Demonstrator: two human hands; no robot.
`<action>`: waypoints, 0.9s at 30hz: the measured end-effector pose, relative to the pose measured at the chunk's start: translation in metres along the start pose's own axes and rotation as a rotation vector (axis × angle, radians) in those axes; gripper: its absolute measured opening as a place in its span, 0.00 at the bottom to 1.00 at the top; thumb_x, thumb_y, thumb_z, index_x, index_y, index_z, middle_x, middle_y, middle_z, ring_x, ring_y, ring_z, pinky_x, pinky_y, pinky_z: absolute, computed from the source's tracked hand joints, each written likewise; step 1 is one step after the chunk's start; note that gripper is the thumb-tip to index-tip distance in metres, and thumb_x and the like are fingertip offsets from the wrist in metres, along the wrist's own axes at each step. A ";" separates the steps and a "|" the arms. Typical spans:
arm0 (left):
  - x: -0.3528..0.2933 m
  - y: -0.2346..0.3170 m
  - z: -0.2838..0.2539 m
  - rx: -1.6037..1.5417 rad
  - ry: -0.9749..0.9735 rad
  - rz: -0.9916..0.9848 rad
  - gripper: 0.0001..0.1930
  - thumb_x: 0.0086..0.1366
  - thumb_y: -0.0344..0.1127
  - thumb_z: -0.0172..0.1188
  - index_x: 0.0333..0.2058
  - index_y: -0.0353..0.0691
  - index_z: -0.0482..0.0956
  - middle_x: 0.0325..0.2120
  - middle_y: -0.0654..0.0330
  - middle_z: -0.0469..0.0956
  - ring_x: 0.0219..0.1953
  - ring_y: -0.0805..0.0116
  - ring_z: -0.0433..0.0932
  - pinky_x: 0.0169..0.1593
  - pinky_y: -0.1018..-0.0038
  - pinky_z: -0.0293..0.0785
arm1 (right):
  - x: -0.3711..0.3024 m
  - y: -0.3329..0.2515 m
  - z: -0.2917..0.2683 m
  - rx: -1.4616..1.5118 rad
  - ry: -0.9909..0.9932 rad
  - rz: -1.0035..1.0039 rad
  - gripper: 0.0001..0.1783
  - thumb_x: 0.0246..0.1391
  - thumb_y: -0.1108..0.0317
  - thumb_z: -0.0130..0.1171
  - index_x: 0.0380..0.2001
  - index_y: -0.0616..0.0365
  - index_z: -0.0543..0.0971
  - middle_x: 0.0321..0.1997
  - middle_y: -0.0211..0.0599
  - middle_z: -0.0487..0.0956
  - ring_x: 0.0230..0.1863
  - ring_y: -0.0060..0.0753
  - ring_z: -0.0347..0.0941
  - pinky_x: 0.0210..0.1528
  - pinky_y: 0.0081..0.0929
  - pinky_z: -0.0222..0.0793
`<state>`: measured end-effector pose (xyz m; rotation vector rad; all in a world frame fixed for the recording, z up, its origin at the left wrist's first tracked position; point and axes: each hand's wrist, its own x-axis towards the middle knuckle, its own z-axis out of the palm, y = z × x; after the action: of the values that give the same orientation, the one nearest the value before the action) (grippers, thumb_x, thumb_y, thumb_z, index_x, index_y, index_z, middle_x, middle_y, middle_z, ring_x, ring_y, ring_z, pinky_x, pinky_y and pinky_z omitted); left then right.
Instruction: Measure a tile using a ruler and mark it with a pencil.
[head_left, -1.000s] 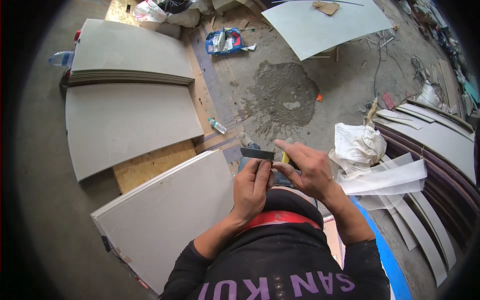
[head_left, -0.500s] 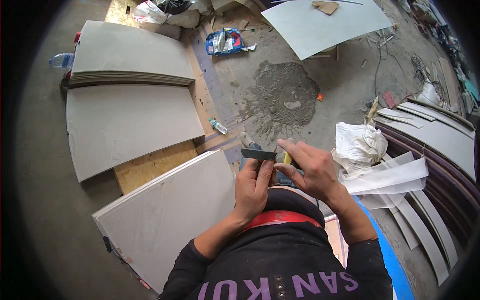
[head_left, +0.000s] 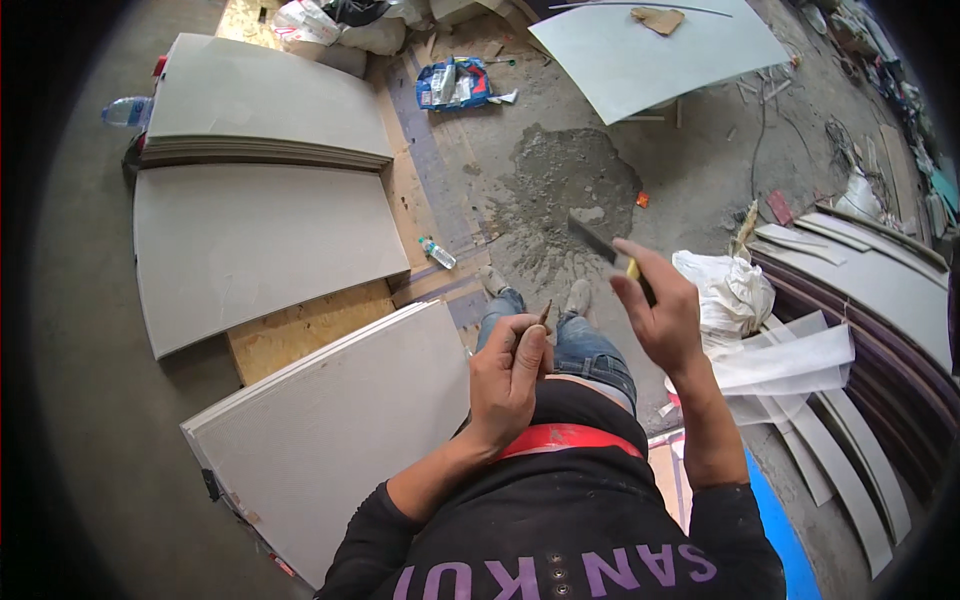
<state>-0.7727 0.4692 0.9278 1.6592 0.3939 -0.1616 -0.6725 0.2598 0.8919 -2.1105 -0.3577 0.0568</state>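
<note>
My right hand [head_left: 662, 318] is raised in front of me and grips a utility knife [head_left: 605, 245] with a dark blade end and a yellow body, pointing up and to the left. My left hand [head_left: 510, 375] is held near my waist and pinches a thin brown pencil-like stick [head_left: 541, 317] between thumb and fingers. The two hands are apart. Below them I see my jeans and grey shoes [head_left: 578, 296] on the concrete floor.
Large grey tiles lie to my left: one close by [head_left: 330, 430], one on a board [head_left: 250, 245], a stack behind [head_left: 260, 105]. A mortar patch [head_left: 570, 190], small bottle [head_left: 436, 252], white bag [head_left: 730, 295], tile offcuts [head_left: 850, 290] and a pale sheet [head_left: 650, 50] surround me.
My hands were together at the knife. Now they have parted: my right hand has lifted the knife up and right, my left hand has dropped toward my waist with the stick.
</note>
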 end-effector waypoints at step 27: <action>-0.001 -0.007 -0.003 -0.044 0.055 0.012 0.09 0.83 0.34 0.58 0.45 0.32 0.79 0.25 0.64 0.78 0.28 0.78 0.75 0.33 0.76 0.72 | -0.010 -0.037 0.020 0.024 -0.161 -0.172 0.29 0.66 0.54 0.70 0.64 0.59 0.81 0.36 0.46 0.83 0.33 0.50 0.81 0.36 0.42 0.76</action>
<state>-0.7760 0.4723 0.9222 1.6250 0.4262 -0.0983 -0.6946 0.2919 0.9109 -2.0485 -0.6301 0.1300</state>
